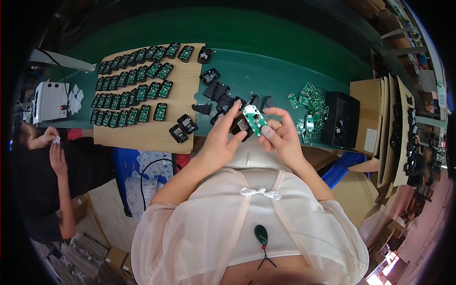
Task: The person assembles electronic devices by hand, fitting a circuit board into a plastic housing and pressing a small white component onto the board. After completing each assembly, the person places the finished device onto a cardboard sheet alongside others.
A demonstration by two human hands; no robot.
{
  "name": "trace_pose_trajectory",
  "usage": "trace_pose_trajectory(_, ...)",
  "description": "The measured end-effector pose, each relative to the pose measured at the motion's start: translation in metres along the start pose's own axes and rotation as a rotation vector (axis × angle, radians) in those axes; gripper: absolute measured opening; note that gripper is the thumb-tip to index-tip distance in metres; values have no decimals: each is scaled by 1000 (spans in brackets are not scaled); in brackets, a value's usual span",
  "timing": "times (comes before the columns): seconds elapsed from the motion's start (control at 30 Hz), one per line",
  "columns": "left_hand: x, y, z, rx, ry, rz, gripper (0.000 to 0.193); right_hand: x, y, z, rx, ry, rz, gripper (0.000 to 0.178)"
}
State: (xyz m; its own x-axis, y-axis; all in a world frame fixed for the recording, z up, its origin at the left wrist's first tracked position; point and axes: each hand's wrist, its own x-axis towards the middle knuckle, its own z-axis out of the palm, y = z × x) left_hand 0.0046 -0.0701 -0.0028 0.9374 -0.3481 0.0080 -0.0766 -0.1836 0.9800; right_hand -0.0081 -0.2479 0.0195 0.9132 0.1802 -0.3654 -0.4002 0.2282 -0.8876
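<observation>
Cardboard sheet with rows of assembled black shells, loose green boards, black box, white device

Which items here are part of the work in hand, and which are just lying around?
In hand:
left hand
right hand
green board
black shell
board pile
loose shells
cardboard sheet with rows of fitted shells

Lying about:
black box
white machine
cartons
co-worker's hand

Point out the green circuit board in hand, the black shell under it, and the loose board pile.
green circuit board (254, 118), head view, board's middle
black shell (241, 127), head view, visible lower part
loose board pile (311, 97), head view, pile's top
</observation>
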Motion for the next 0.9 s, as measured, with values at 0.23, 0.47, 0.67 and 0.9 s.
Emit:
trace_pose_trajectory(0.23, 13, -2, -5, -563, -113, -417, 40, -11, 8, -1, -134, -221, -33, 24)
trace_pose_trajectory(0.47, 15, -3, 0, -673, -158, -482, 20, -7, -11, -1, -1046, -140, -539, 16)
trace_pose_trajectory(0.67, 13, 0, 4, -651, -27, -443, 19, -1, -11, 2, -1161, -79, -683, 16)
trace_pose_trajectory(0.9, 11, -1, 12, -629, 107, -386, 12, 10, 2, -2, -1024, -101, -929, 25)
